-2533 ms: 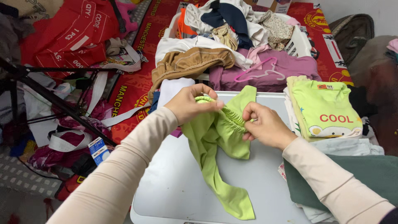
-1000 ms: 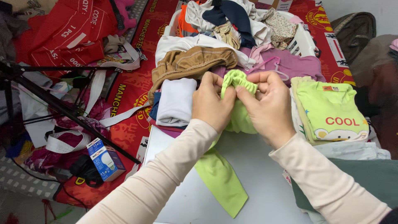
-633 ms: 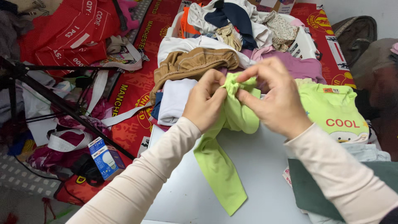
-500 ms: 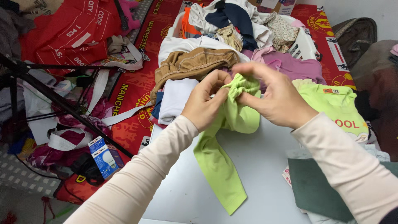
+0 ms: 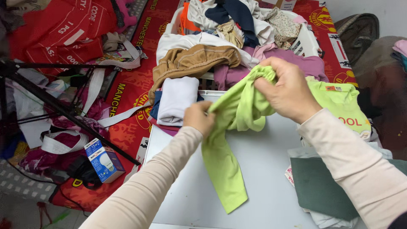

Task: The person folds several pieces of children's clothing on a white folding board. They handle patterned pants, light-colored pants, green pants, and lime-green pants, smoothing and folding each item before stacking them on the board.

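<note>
Both my hands hold a pair of lime-green child's trousers (image 5: pixel 231 127) above a white table (image 5: pixel 271 178). My right hand (image 5: pixel 286 90) grips the bunched elastic waistband, raised near the table's far edge. My left hand (image 5: pixel 198 118) pinches the cloth lower down, at the left side. One green leg hangs down and lies across the table toward me.
A folded green shirt (image 5: pixel 343 106) tops a stack at the right, with a dark green cloth (image 5: pixel 322 186) nearer me. A folded white garment (image 5: pixel 176 99) lies at the left. Behind stands a white laundry basket (image 5: pixel 307 40) heaped with clothes. A tripod (image 5: pixel 55 106) and a small blue box (image 5: pixel 104 159) sit on the littered floor.
My right hand has lifted the waistband up and to the right. My left hand has slid down the cloth and away from the right hand, stretching the trousers between them.
</note>
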